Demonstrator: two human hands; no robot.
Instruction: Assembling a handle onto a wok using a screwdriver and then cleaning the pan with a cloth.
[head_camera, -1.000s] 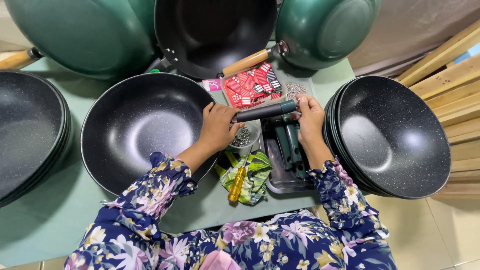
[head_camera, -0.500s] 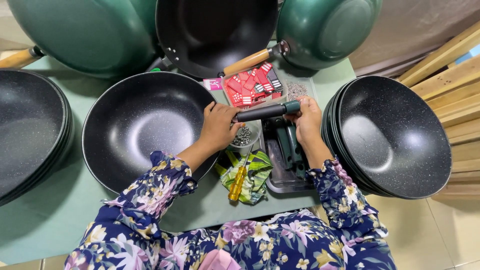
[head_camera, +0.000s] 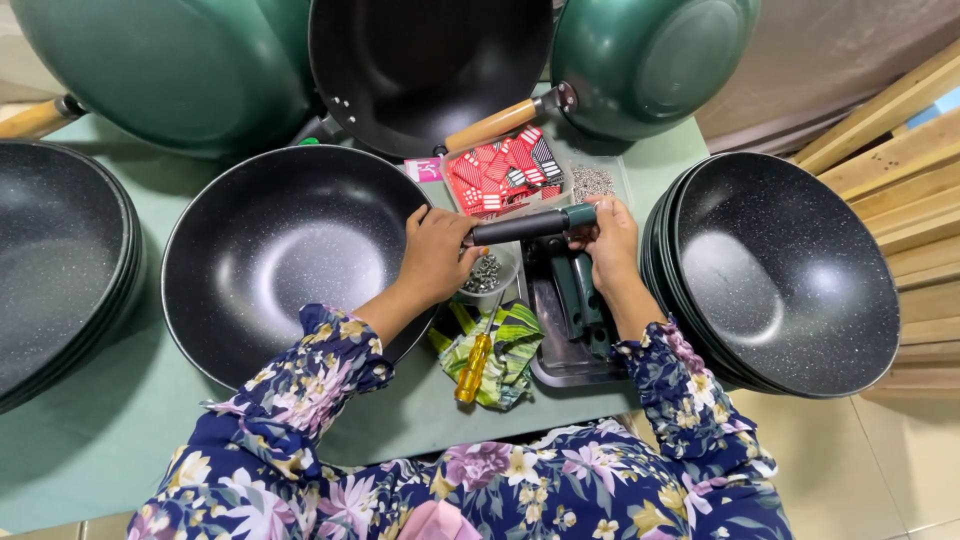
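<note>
Green tabletop (head_camera: 90, 440) is crowded with dark woks. Beside the nearest wok (head_camera: 285, 260), a loose handle (head_camera: 530, 224) is gripped at either end by the left hand (head_camera: 437, 255) and right hand (head_camera: 610, 238), unattached; below it, the screwdriver (head_camera: 474, 362) lies untouched.

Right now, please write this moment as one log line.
left hand: grips dark pan handle | right hand: at handle's green end | black wok: beside left hand | screwdriver: lying on cloth

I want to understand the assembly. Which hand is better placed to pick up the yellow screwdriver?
Probably the left hand: the yellow screwdriver lies just below it, beside the wok. The right hand grips the handle's green end, farther away.
</note>
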